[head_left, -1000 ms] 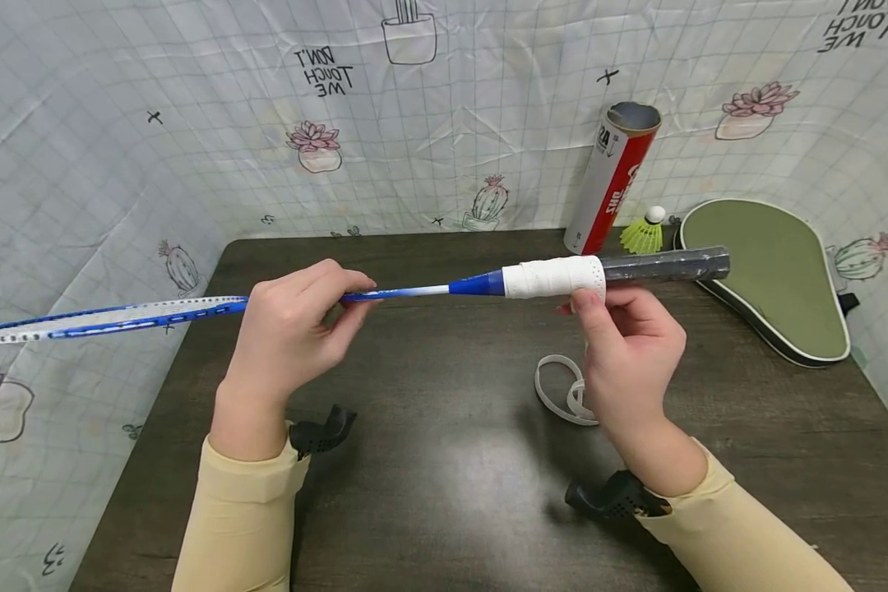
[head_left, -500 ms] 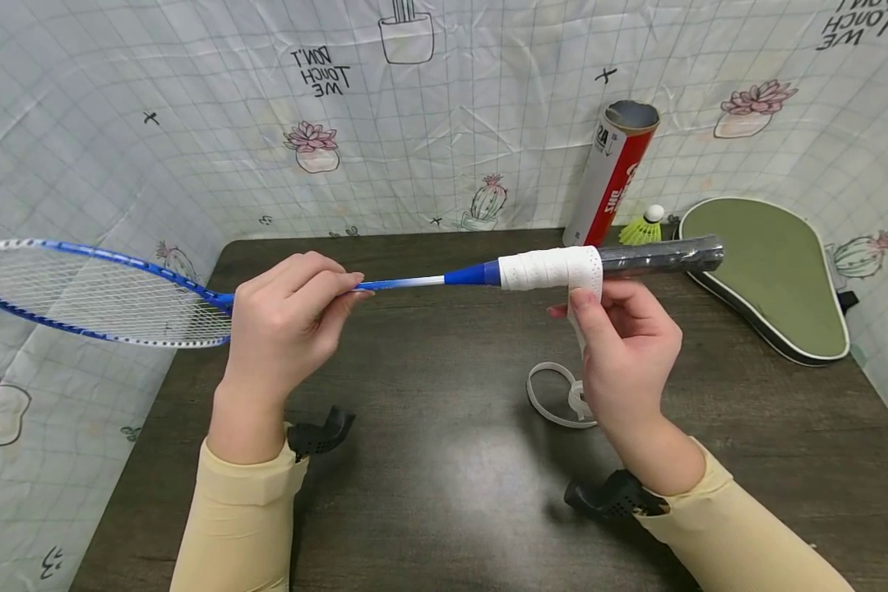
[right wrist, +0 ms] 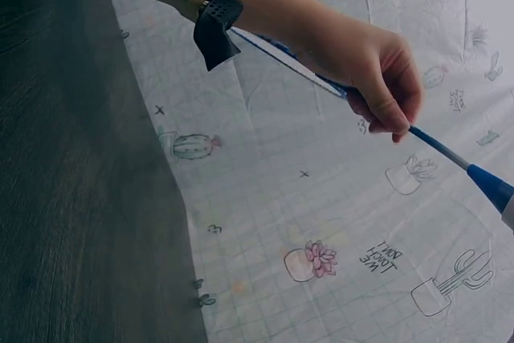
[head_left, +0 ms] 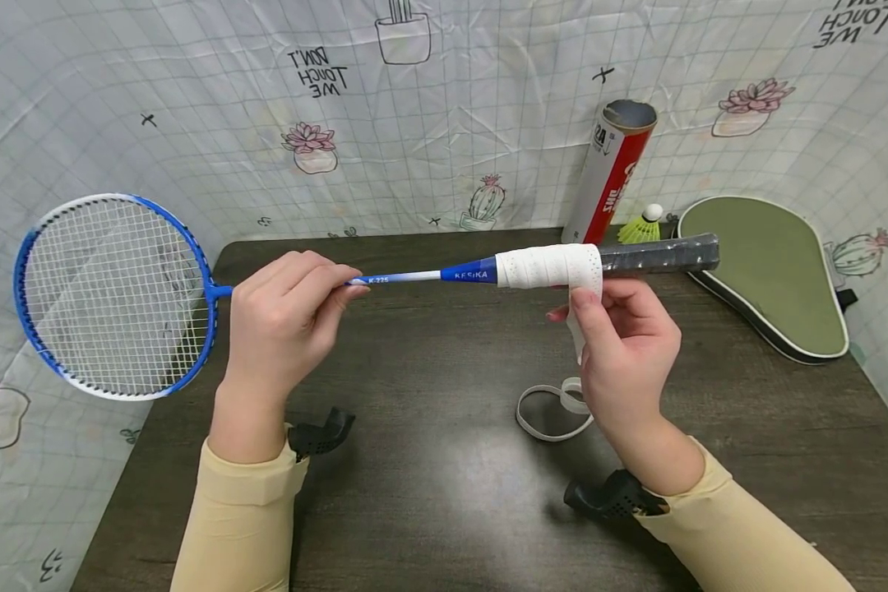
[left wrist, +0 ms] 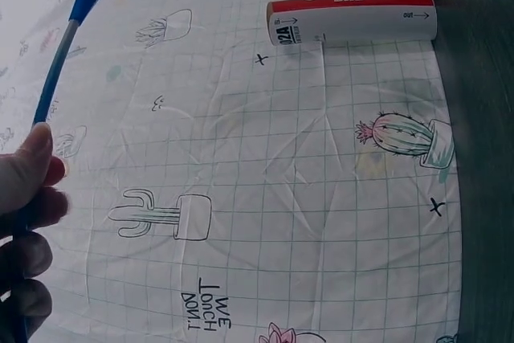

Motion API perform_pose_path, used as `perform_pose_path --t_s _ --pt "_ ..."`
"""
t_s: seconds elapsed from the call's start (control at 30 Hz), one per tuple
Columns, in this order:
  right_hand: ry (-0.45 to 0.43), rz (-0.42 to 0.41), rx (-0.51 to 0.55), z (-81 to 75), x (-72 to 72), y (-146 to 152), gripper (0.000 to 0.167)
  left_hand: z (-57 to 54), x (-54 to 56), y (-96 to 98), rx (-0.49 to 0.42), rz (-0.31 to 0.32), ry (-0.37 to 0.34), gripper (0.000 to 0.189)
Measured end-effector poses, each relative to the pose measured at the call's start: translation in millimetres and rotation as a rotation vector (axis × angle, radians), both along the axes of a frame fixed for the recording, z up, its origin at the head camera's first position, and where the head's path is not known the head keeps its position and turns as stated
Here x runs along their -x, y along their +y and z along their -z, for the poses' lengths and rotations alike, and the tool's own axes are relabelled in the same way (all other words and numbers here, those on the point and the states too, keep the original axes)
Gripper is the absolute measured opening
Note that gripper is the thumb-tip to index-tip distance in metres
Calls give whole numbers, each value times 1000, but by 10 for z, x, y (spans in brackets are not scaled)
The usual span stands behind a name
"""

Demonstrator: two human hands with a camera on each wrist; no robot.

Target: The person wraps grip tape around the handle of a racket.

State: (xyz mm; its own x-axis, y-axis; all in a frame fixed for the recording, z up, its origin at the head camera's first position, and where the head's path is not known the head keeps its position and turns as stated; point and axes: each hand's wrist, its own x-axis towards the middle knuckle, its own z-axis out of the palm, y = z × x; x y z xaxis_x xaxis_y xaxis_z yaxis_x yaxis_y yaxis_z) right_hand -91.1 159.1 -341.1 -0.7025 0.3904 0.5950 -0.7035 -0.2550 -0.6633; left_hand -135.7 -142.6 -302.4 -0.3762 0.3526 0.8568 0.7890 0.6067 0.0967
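A blue and white badminton racket (head_left: 464, 274) is held level above the table, its strung head at the left. My left hand (head_left: 284, 316) pinches the thin shaft between thumb and fingers; the left wrist view also shows the fingers (left wrist: 32, 158) round it. White perforated grip tape (head_left: 548, 267) is wound over the part of the handle nearest the blue cone. The rest of the handle (head_left: 662, 255) is black. Just below the handle, my right hand (head_left: 625, 345) pinches the tape's free strip under its thumb. The strip's loose tail (head_left: 540, 436) lies curled beneath, partly hidden behind that hand.
At the back right stand a red and white shuttlecock tube (head_left: 610, 173) and a yellow shuttlecock (head_left: 642, 226). An olive racket case (head_left: 773, 279) lies at the right of the dark table (head_left: 429, 493). Printed cloth (head_left: 414, 140) hangs behind and at both sides.
The racket has rolled about its long axis, so its head has gone from edge-on to face-on. The tape's strip now shows hanging from the handle, and its loose tail has shifted slightly left.
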Motion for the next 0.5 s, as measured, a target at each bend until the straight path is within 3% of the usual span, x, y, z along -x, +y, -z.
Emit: perform_pose_path --t_s 0.2,0.5 --pt "0 11 14 -1 -1 -11 8 16 15 -15 59 43 -29 15" --pt "1 -23 51 -10 4 -10 3 32 3 -8 33 15 -80 4"
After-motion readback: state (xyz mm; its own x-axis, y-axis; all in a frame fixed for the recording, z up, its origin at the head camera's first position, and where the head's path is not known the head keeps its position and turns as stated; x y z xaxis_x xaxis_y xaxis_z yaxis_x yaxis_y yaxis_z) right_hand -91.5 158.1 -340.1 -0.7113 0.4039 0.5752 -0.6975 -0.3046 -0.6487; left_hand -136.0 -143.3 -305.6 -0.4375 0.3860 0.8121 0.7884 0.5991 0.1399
